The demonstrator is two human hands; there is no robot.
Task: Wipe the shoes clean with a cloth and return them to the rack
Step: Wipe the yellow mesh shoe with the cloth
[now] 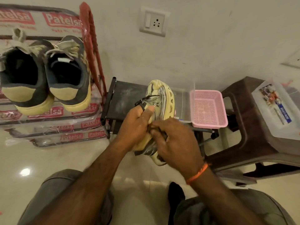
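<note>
One cream-and-grey shoe (159,101) is held in the air above the floor, toe pointing away. Left hand (138,120) grips its upper, thumb pressed on the side. Right hand (177,140) pinches something dark at the collar. Two dark shoes (45,75) sit on the rack (90,46), left; pink basket (208,109) right.

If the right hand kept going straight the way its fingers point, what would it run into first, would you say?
The right hand points up and left, so it would likely meet the left hand first, which grips the yellowish shoe just ahead of it. Depth is hard to judge here.
</note>
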